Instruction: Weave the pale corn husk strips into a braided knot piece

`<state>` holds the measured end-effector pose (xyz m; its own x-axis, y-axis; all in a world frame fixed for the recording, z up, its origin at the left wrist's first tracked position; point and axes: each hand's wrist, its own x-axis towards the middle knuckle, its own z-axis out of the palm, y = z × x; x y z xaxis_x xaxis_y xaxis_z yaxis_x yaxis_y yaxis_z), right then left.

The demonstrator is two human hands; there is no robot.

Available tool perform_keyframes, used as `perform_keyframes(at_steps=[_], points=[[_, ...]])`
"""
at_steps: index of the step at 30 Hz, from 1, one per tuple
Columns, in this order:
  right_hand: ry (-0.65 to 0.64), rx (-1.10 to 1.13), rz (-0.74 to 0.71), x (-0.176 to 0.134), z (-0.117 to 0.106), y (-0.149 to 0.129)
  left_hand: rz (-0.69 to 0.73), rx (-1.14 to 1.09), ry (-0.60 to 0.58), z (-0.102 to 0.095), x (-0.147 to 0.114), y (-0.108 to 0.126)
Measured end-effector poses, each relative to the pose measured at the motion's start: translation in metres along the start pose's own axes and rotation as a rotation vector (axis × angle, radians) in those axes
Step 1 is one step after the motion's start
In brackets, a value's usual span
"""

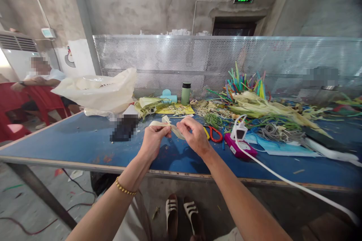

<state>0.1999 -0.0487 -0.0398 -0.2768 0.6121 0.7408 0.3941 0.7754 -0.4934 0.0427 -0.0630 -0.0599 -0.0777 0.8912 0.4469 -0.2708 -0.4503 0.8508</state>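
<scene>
Above the blue table (93, 139) I hold a pale strip of corn husk (178, 132) between my two hands. My left hand (152, 139) pinches it between thumb and fingers, and a loose pale end stands up behind the fingertips. Close by on the right, my right hand (195, 134) is closed on the other part of the husk, its fingertips partly hidden. Just right of that hand lie scissors with a red handle (216, 134). A heap of corn husks (254, 103) spreads across the back right.
A green bottle (186, 94) stands behind my hands, beside a yellow sheet (177, 110) with scraps. A white plastic bag (96, 90) fills the back left. To the right are a purple power strip (240, 147), a white cable (271, 175) and green cord (213, 120). A person (45, 75) sits far left.
</scene>
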Motion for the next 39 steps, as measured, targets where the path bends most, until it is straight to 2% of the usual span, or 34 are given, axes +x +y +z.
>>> perform_keyframes(at_steps=[2,4,6,16,21,27,35,39], points=[[-0.010,0.123,0.134,0.001,-0.001,0.002,0.018,0.060,-0.010,0.001,-0.001,0.002],[-0.100,0.275,0.271,0.001,-0.001,0.004,0.020,0.095,-0.031,0.003,-0.002,0.003],[-0.154,0.361,0.317,0.001,0.001,0.005,0.016,0.108,-0.052,0.005,-0.002,0.004],[-0.100,0.274,0.123,0.001,0.000,0.004,-0.051,0.011,-0.105,0.001,-0.001,-0.005],[-0.118,0.193,0.053,0.000,0.000,0.001,-0.048,0.072,-0.095,0.000,-0.002,-0.005],[-0.115,0.182,0.050,0.000,0.000,-0.002,-0.025,0.078,-0.108,0.001,-0.002,-0.004],[-0.096,0.247,0.081,0.000,0.000,-0.003,-0.079,-0.034,-0.091,0.003,-0.003,-0.001],[-0.110,0.337,0.175,0.002,-0.002,0.001,-0.115,-0.136,-0.122,0.004,-0.004,0.004]])
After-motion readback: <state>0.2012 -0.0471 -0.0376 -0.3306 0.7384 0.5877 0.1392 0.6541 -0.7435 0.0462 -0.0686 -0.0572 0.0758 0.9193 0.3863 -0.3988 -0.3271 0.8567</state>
